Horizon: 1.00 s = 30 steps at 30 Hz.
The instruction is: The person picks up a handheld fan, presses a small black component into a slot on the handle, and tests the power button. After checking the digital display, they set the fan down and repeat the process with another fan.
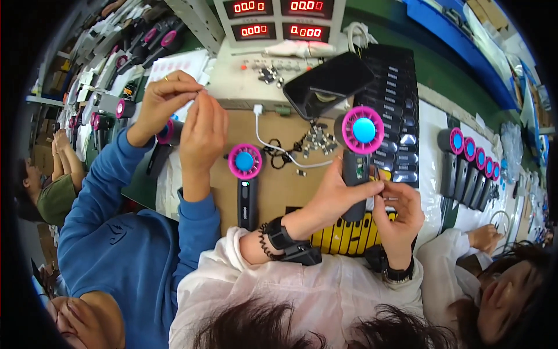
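Observation:
A handheld fan (349, 157) with a dark grey body, pink ring and blue centre is held upright in my left hand (337, 195). A small green circuit board shows in an opening on the front of its handle. To the right of the handle, my right hand (402, 212) has its fingers pinched together near my left thumb. What they hold, a small dark piece perhaps, is mostly hidden. Another such fan (246, 186) lies on the brown work surface to the left, a small light lit on its handle.
A phone (328, 84) leans before a meter box (279, 29) with red digits. Small metal parts (318, 139) lie by a white cable (257, 125). Dark pieces (395, 110) are stacked behind; yellow pieces (349, 235) sit below. A blue-sleeved co-worker's hands (200, 125) are at left; fans (468, 163) stand right.

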{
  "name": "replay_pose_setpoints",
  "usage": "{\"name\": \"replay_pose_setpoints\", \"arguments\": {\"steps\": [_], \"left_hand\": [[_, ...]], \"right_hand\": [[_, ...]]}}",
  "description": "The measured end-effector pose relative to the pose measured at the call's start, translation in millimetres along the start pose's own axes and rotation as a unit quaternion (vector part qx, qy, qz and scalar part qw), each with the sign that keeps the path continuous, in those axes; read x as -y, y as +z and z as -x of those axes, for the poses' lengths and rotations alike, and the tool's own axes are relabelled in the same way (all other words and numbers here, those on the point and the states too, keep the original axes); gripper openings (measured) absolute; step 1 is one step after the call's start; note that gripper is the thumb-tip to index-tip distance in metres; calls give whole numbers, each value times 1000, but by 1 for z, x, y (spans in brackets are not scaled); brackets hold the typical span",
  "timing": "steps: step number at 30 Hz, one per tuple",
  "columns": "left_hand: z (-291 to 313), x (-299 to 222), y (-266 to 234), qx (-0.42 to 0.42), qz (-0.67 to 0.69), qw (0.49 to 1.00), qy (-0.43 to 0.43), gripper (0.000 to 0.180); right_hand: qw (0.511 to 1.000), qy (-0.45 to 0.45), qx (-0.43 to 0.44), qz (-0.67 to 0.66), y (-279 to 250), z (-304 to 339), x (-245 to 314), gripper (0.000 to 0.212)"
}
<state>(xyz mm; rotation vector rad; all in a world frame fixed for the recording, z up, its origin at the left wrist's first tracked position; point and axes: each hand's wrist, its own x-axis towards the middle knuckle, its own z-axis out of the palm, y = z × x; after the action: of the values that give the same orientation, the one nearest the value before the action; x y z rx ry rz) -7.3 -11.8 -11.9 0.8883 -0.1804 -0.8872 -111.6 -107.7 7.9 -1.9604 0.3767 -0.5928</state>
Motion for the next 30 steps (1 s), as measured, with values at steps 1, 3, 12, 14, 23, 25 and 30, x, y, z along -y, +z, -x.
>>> {"name": "replay_pose_setpoints", "arguments": {"steps": [1,3,12,14,23,25,30], "left_hand": [[3,1,-2,1,5,1000,-1,41],[5,0,-5,3,14,1000,2,37],[14,0,-8,15,31,999,7,59],[12,-4,-1,29,25,999,28,58],[20,-22,-12,32,-86,995,42,47],[19,-27,-10,37,-96,993,50,46],[14,-41,-2,14,-46,996,74,40]], "right_hand": [[1000,10,1,-10,1,2,1,33],[999,25,6,-32,4,3,3,34],[996,51,-23,-73,5,9,1,29],[990,48,-49,-121,-1,3,3,27],[990,45,-34,-129,-9,-31,-3,31],[991,29,-9,-131,-14,-44,0,35],[994,-14,32,-106,-22,-90,33,40]]}}
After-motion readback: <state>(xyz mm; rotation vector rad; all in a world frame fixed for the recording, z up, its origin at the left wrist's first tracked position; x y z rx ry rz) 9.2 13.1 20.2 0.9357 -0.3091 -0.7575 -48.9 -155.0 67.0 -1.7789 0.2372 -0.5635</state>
